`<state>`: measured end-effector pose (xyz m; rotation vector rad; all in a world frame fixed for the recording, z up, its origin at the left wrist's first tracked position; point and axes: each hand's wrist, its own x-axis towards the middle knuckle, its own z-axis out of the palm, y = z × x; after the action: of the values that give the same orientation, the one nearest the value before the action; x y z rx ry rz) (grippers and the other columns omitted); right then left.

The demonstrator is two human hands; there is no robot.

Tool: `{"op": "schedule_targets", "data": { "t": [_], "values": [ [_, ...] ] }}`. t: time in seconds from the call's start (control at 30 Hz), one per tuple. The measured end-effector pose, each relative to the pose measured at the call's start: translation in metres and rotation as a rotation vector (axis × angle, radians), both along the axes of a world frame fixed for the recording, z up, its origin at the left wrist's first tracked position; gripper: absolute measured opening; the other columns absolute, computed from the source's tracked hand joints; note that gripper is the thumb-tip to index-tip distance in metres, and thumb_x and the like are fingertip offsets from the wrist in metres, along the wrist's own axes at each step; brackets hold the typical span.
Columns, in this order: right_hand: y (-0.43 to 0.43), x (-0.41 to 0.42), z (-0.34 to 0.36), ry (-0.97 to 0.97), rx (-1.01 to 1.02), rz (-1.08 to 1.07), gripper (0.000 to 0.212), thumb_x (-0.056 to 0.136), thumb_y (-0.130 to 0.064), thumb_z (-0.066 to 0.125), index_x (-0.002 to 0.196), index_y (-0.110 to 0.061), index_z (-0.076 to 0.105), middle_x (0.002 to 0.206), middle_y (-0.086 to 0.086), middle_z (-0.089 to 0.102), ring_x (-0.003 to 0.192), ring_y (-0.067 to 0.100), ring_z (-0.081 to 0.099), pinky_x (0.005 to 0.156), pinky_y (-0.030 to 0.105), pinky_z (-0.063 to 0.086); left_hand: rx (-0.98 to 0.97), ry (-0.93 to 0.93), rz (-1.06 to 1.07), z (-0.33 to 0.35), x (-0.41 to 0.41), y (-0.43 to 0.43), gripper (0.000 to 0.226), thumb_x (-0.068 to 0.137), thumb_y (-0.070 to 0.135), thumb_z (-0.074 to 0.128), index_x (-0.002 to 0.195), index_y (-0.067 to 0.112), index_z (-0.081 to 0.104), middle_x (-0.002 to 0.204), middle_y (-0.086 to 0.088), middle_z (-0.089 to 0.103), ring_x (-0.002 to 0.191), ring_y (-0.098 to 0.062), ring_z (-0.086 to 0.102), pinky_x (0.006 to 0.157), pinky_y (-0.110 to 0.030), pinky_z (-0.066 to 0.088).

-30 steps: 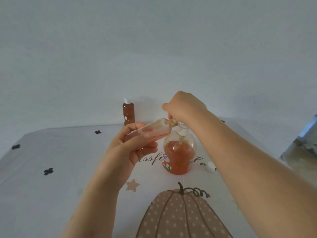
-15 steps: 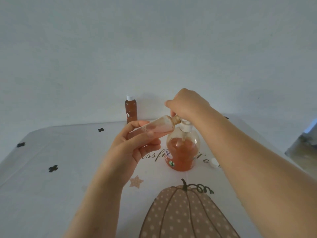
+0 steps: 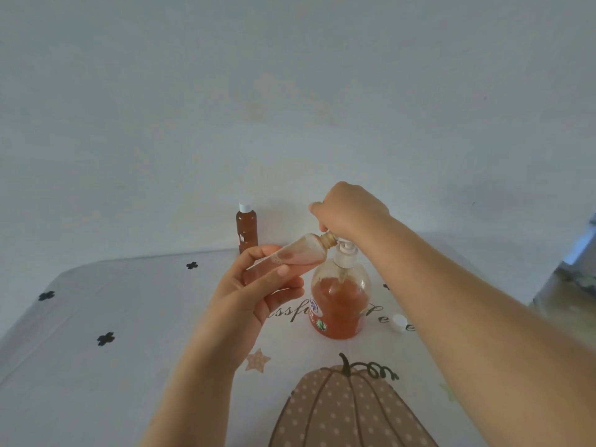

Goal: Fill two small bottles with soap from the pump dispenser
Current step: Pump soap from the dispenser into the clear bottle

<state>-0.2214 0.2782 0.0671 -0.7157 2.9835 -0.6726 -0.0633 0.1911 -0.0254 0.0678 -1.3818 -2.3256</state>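
Pumpkin-print tablecloth [image 3: 129,317], pale wall. My left hand [image 3: 254,295] grips open small bottle [image 3: 290,258], tilted, neck at spout, part-filled. My right hand [image 3: 348,211] curled over pump dispenser [image 3: 338,304] head. Beyond left hand: capped bottle [image 3: 246,229], looks full. Loose cap [image 3: 398,323] below right forearm. Remaining: top up, cap.

White tablecloth [image 3: 129,366] printed with 1 dotted brown pumpkin [image 3: 348,411] at the near edge, its stem bearing a curled green tendril [image 3: 377,371]; 1 dotted star [image 3: 258,360] to its left; cursive lettering [image 3: 287,314] mid-cloth; black clover marks [image 3: 105,338] scattered leftward. Plain pale wall [image 3: 290,108] behind.
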Motion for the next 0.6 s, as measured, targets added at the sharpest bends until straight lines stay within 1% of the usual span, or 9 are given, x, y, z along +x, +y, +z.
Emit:
{"op": "schedule_targets", "data": {
  "t": [0.1,0.2,0.33,0.47,0.6],
  "values": [
    [-0.001,-0.002,-0.001,-0.023,-0.031,0.011,0.028,0.09,-0.022,0.051,0.095,-0.01,0.077,0.067,0.001,0.064,0.053,0.019,0.056,0.052,0.024,0.036,0.004,0.001,0.005,0.0,-0.002,0.0,0.03,0.075,0.006,0.068,0.105,0.006,0.06,0.1,-0.016,0.071,0.077,-0.027,0.069,0.072,-0.032,0.058],
    [-0.001,-0.007,-0.008,-0.03,-0.06,0.028,0.029,0.091,-0.025,0.051,0.094,-0.01,0.076,0.072,0.002,0.067,0.062,0.021,0.059,0.055,0.026,0.038,-0.005,-0.01,0.006,-0.002,-0.003,-0.001,0.032,0.074,0.005,0.067,0.105,0.006,0.059,0.098,-0.016,0.072,0.075,-0.026,0.069,0.071,-0.031,0.058],
    [-0.004,-0.015,-0.018,-0.05,-0.05,0.026,0.029,0.092,-0.029,0.052,0.091,-0.013,0.075,0.08,0.003,0.071,0.075,0.023,0.066,0.057,0.028,0.038,-0.01,-0.029,0.005,-0.006,-0.006,-0.004,0.036,0.073,0.005,0.068,0.107,0.005,0.056,0.095,-0.015,0.072,0.072,-0.026,0.068,0.069,-0.031,0.058],
    [-0.006,-0.018,-0.022,-0.065,-0.059,0.02,0.025,0.09,-0.025,0.054,0.089,-0.013,0.076,0.077,0.004,0.072,0.076,0.025,0.068,0.059,0.028,0.042,-0.027,-0.042,0.02,-0.007,-0.008,-0.007,0.036,0.072,0.005,0.068,0.106,0.004,0.057,0.092,-0.015,0.072,0.069,-0.026,0.067,0.068,-0.031,0.058],
    [-0.005,-0.02,-0.024,-0.072,-0.086,0.025,0.024,0.09,-0.025,0.056,0.091,-0.012,0.076,0.072,0.005,0.069,0.075,0.026,0.069,0.062,0.028,0.045,-0.021,-0.045,0.02,-0.008,-0.008,-0.006,0.034,0.072,0.005,0.068,0.104,0.005,0.059,0.095,-0.016,0.071,0.07,-0.026,0.067,0.067,-0.03,0.057]
  ]
}}
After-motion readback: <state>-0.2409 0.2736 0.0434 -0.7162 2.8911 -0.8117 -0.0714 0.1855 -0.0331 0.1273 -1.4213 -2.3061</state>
